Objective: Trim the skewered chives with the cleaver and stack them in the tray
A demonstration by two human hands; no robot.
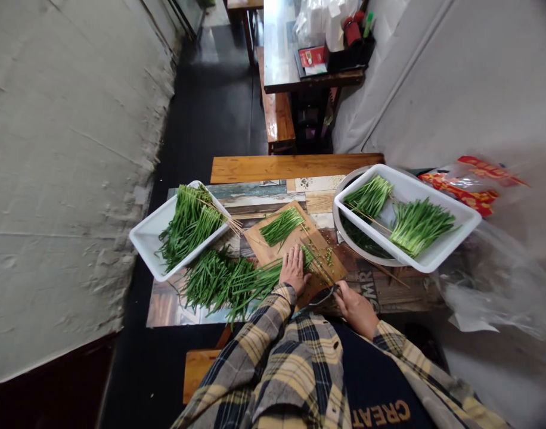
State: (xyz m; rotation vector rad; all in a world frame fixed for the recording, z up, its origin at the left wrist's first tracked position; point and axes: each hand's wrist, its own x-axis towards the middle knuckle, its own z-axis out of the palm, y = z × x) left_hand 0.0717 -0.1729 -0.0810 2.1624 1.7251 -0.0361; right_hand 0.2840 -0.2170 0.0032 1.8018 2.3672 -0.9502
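Note:
My left hand (294, 268) lies flat, fingers together, pressing a bundle of long green chives (228, 280) onto a wooden cutting board (295, 238). My right hand (356, 307) is closed round the dark handle of a knife (323, 296) whose blade lies near the board's front edge. A small trimmed bunch of chives (282, 225) rests on the far part of the board. Small cut bits lie scattered beside my left hand.
A white tray (150, 241) at the left holds skewered chives. Another white tray (434, 253) at the right, set on a round metal basin (344, 235), holds two chive bunches. Plastic bags lie at the far right. A bench and another table stand beyond.

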